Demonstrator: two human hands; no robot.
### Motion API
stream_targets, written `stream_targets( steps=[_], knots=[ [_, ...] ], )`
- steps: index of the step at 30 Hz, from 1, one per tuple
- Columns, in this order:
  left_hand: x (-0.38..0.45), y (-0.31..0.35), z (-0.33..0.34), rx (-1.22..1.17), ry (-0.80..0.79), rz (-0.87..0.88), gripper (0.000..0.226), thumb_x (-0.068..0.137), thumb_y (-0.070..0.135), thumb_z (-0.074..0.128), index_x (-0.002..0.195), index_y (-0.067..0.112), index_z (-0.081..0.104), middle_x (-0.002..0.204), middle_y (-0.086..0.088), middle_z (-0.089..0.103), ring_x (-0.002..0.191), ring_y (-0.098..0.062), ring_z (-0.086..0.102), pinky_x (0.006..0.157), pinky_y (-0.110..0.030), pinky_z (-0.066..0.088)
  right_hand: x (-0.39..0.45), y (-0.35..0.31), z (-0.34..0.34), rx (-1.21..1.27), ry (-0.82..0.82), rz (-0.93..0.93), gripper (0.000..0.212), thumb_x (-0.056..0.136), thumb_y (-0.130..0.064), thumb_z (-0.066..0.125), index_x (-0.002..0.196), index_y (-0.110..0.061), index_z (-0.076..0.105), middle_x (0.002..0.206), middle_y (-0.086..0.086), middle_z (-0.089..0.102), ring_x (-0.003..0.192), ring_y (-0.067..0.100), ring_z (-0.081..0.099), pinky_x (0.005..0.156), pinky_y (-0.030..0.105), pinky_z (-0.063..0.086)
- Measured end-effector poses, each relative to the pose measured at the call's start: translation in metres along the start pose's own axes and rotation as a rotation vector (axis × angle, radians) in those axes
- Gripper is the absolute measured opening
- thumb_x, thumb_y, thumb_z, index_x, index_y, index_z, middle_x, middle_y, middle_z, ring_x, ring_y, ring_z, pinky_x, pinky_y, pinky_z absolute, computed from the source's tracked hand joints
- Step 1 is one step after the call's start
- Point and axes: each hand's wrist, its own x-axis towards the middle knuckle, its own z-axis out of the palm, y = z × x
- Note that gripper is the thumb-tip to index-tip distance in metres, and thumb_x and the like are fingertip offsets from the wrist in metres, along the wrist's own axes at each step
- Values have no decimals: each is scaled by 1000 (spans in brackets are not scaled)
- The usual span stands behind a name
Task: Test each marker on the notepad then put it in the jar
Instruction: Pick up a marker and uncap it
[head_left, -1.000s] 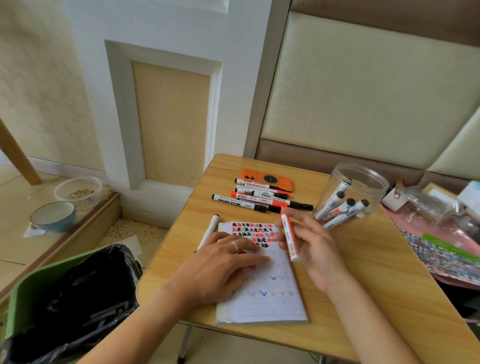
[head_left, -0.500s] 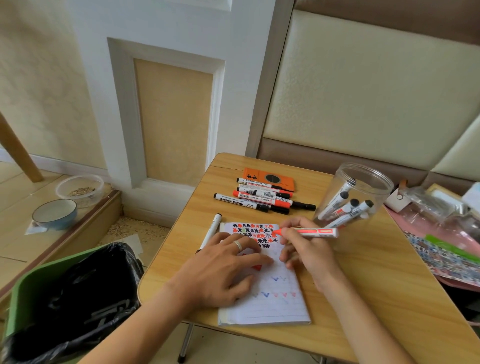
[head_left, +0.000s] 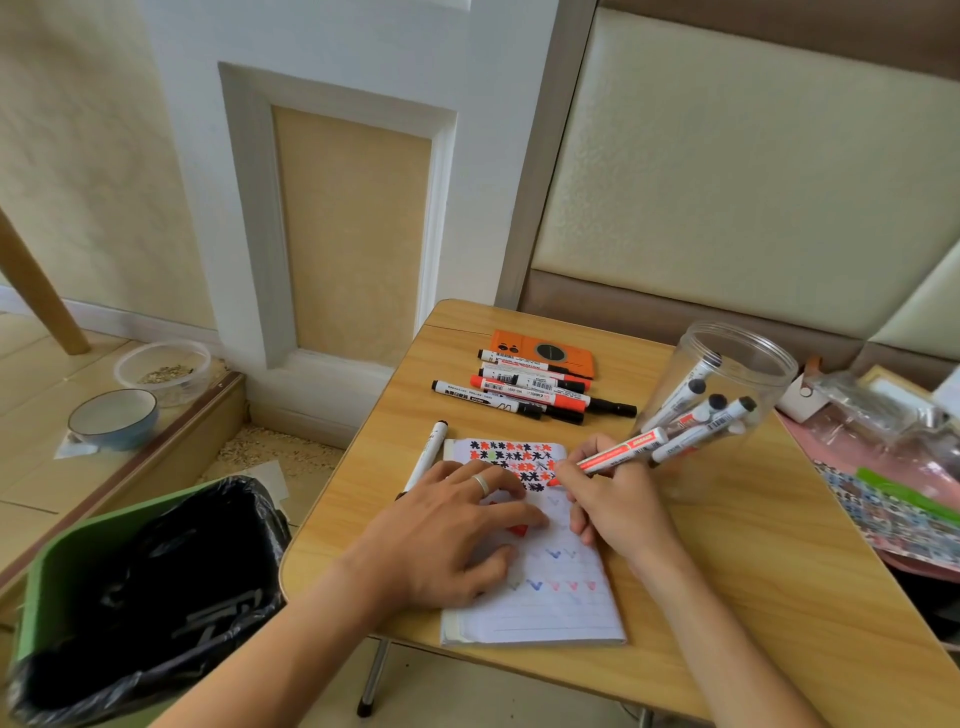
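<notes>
Right hand (head_left: 618, 506) pinched the red marker (head_left: 618, 454), tip on the notepad (head_left: 550, 608), left hand (head_left: 447, 530) flat; roughly five markers in jar (head_left: 727, 364), about six untested markers (head_left: 530, 387) remained on the counter (head_left: 727, 597).

Bare table (head_left: 737, 561) right of the notepad (head_left: 550, 608)
Loose markers (head_left: 524, 392) and the jar (head_left: 727, 395) crowd the far side.

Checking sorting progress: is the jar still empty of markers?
No, the jar already holds several capped markers leaning inside it.
</notes>
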Motion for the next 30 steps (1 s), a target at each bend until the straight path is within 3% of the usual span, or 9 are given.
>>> stream_targets(
  steps=[14, 30],
  knots=[
    [-1, -1, 3, -5, 38, 1, 44, 92, 47, 50, 136, 46, 52, 136, 11, 50, 124, -12, 47, 108, -34, 34, 3, 3, 1, -12, 30, 19, 16, 93, -13, 69, 85, -12, 56, 48, 7, 58, 43, 32, 54, 40, 30, 43],
    [0, -1, 2, -13, 17, 2, 45, 95, 49, 47, 140, 47, 49, 142, 11, 47, 131, -9, 41, 112, -31, 27, 2, 2, 0, -91, 2, 7, 14, 90, -13, 69, 83, -11, 57, 48, 8, 59, 43, 32, 56, 42, 31, 45]
  ],
)
